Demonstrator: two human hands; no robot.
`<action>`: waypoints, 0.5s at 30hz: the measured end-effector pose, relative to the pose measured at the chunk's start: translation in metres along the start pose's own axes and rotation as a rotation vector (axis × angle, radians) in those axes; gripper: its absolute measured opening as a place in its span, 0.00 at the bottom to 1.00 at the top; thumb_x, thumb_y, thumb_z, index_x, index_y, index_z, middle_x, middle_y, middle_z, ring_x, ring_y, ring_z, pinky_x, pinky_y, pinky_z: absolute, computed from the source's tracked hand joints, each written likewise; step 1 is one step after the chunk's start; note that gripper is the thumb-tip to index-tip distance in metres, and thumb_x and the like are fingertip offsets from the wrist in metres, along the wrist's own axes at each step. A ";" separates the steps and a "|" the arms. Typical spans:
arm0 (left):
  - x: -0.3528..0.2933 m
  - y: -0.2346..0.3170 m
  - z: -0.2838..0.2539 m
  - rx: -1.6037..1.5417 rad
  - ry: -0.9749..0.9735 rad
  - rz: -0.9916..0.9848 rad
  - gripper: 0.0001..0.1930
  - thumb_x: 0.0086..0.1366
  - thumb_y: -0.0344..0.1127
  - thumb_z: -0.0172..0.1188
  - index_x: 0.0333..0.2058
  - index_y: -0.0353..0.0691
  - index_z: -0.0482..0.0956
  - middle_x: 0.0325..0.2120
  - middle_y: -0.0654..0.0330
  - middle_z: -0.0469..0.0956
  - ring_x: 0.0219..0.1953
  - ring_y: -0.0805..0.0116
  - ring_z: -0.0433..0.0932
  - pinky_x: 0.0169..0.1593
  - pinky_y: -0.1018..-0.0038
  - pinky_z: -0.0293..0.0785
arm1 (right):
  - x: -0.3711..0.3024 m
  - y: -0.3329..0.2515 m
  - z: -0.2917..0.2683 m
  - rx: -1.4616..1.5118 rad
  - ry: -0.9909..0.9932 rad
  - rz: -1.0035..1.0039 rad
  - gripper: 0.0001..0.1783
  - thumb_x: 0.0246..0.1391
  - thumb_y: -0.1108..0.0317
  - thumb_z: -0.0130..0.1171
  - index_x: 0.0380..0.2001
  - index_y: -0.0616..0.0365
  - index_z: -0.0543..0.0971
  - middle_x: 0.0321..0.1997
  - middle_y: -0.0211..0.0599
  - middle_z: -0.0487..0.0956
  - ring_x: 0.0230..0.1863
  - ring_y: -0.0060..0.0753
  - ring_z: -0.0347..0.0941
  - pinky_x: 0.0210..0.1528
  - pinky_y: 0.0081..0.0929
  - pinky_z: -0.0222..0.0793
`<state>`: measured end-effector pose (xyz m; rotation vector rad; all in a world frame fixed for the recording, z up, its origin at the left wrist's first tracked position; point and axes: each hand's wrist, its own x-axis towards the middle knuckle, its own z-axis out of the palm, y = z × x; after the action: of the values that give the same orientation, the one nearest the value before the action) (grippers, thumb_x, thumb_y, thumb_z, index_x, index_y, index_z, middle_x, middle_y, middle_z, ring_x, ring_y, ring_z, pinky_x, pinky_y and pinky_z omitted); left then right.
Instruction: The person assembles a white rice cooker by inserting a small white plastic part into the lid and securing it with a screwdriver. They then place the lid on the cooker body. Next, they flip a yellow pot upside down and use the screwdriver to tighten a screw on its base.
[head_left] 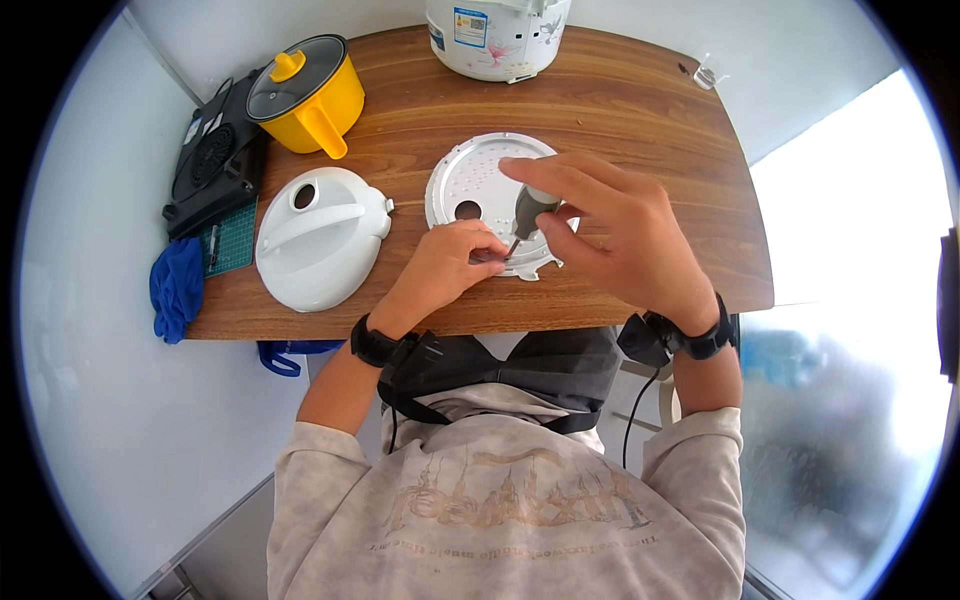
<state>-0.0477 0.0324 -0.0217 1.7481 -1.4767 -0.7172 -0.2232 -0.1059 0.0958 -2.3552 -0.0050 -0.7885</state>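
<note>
A round white plastic disc (480, 172), dotted with small holes and with one larger dark hole, lies flat on the wooden table in front of me. My right hand (620, 215) grips the grey handle of a screwdriver (530, 212) above the disc's near side. The screwdriver slants down, its shaft reaching the near rim. Close beside the tip, my left hand (455, 260) has its fingers drawn together against the rim; whatever they pinch is hidden. To the left sits a white dome-shaped lid (318, 262) with a moulded handle and a round opening.
A floral white rice cooker body (500, 45) stands at the far edge. Far left are a yellow pot (340, 95) with a glass lid, a black portable stove (215, 150), a green cutting mat (233, 238) and a blue cloth (178, 285). A small clear cup (707, 75) is far right.
</note>
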 end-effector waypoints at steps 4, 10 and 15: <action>-0.002 0.005 -0.002 0.050 0.017 0.000 0.08 0.58 0.30 0.69 0.37 0.36 0.85 0.33 0.58 0.81 0.36 0.61 0.81 0.41 0.71 0.77 | -0.002 -0.007 0.004 -0.023 -0.017 -0.043 0.25 0.50 0.78 0.65 0.53 0.50 0.82 0.42 0.37 0.82 0.35 0.38 0.80 0.35 0.31 0.80; -0.003 0.002 0.002 -0.019 0.095 0.018 0.07 0.58 0.31 0.70 0.35 0.38 0.86 0.33 0.59 0.81 0.35 0.61 0.81 0.40 0.70 0.77 | -0.008 -0.015 0.001 -0.041 -0.077 -0.110 0.24 0.47 0.78 0.71 0.51 0.53 0.84 0.44 0.38 0.82 0.36 0.37 0.81 0.35 0.29 0.80; -0.001 0.011 -0.001 0.010 0.030 -0.057 0.06 0.58 0.32 0.70 0.35 0.39 0.87 0.32 0.60 0.83 0.34 0.60 0.81 0.40 0.70 0.77 | -0.008 -0.011 0.004 -0.146 0.003 -0.121 0.23 0.47 0.78 0.71 0.49 0.53 0.85 0.43 0.37 0.82 0.36 0.36 0.81 0.35 0.29 0.80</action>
<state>-0.0532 0.0325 -0.0124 1.8074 -1.4176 -0.7113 -0.2292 -0.0930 0.0954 -2.5107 -0.0926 -0.8776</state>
